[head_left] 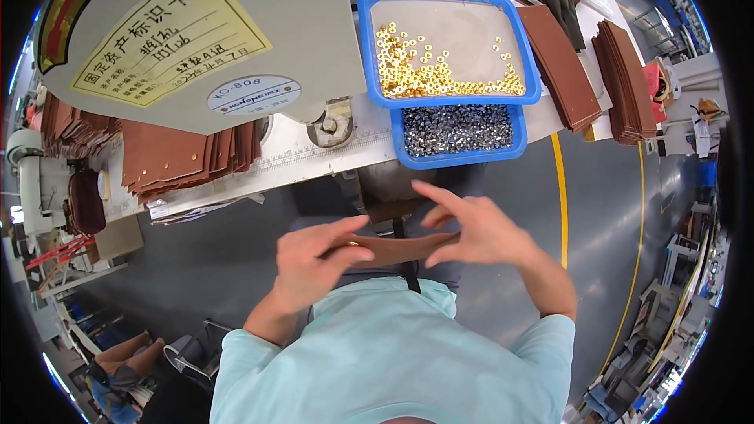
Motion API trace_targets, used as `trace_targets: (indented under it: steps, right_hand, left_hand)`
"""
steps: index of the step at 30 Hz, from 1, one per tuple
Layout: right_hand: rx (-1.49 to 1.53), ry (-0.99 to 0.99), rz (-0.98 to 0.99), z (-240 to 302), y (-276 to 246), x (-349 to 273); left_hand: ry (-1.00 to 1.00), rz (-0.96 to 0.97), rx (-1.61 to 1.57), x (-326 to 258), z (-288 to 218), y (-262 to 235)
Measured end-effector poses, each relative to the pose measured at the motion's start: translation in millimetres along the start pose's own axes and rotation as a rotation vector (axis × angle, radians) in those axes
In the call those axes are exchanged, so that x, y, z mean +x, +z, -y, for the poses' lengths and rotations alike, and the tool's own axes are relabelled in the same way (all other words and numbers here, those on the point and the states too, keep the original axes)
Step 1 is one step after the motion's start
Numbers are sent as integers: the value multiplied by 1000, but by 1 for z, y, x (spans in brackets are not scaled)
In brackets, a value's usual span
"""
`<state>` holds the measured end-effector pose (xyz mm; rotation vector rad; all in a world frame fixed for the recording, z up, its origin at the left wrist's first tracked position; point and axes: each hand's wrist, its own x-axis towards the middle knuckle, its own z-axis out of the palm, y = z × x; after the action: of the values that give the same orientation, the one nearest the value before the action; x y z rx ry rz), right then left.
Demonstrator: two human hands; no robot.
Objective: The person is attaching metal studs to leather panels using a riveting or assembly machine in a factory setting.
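Note:
In front of my torso, below the table edge, I hold a brown leather-like panel (400,250) seen nearly edge-on. My left hand (308,261) is closed on its left end, between thumb and fingers, and a small gold spot shows beside the fingertips. At the other end, my right hand (488,234) pinches the panel, its index finger lifted away. Beyond my hands, a blue tray (375,71) holds gold ring-shaped eyelets. Partly under it, a smaller blue tray (463,162) is filled with small silver metal parts.
A large grey machine (314,47) with a yellow label fills the upper left. Brown panels with gold eyelets (184,159) lie below it on the white table (302,161). More brown stacks (624,82) stand at the right. A seated person (129,365) shows at lower left.

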<state>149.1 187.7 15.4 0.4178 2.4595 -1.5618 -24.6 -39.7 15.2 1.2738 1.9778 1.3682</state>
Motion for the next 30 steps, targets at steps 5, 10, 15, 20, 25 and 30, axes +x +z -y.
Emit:
trace_targets:
  steps: [5,10,15,20,25,30]
  right_hand:
    - [41,88,-63,-52,-31,-12]
    - [502,-71,-385,-48,-42,-7]
    - [377,-178,-354,-1,-56,6]
    - [92,-275,-177,27,-40,38]
    - [-59,-160,-497,0,-92,96]
    - [-488,-170,-450,-34,-147,138]
  left_hand:
    - [-287,-160,-243,-8,25,-12]
    - [-310,5,-224,-8,39,-12]
    - [-1,319,333,12,21,-6]
    - [-188,194,-293,28,2,14]
    - [-260,-42,-391,24,4,21]
    - [-261,-3,-488,20,22,23]
